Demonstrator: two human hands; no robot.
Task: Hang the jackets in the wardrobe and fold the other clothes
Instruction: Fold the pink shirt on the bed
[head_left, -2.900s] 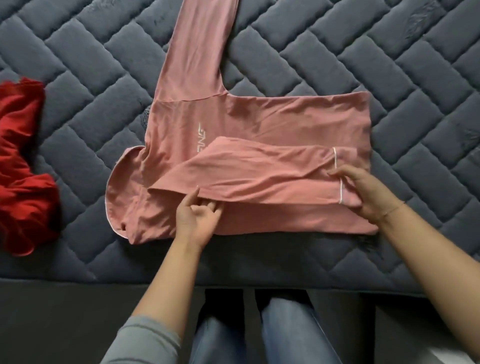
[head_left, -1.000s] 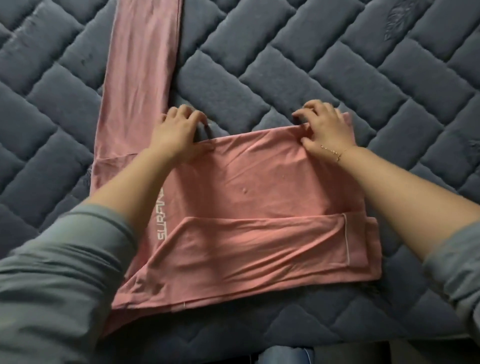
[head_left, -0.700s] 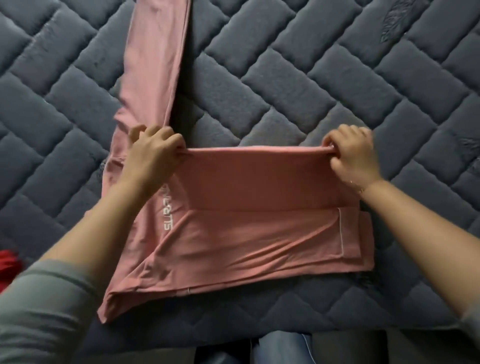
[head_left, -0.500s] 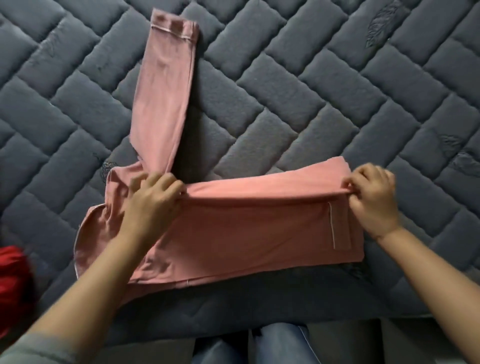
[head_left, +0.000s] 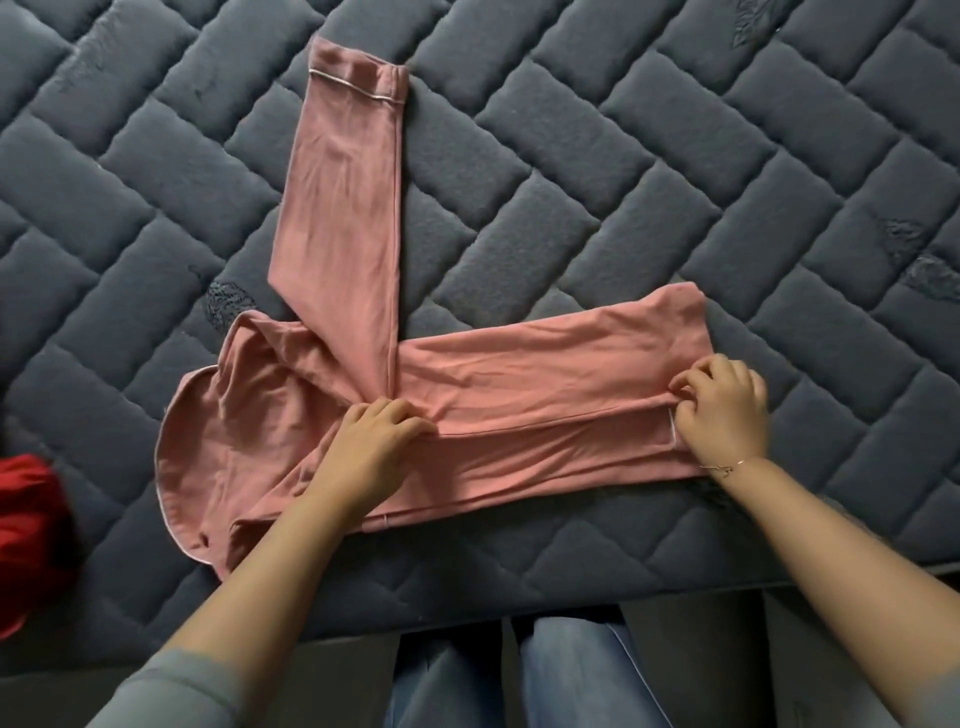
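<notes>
Fingers of both hands were curled onto the folded edge of the pink top (head_left: 519, 395), the left hand (head_left: 371, 447) gripping at the sleeve root, the right hand (head_left: 722, 410) pinching the hem end. The body's long axis ran between the two hands. The loose sleeve (head_left: 345, 208) lay straight beyond the left fingers, nearer that hand. Bare mattress (head_left: 675, 182) lay open beyond; its near edge ran just below the wrists.

Dark grey quilted mattress (head_left: 649, 171), herringbone stitching; dark floor (head_left: 701, 649) below near edge.
</notes>
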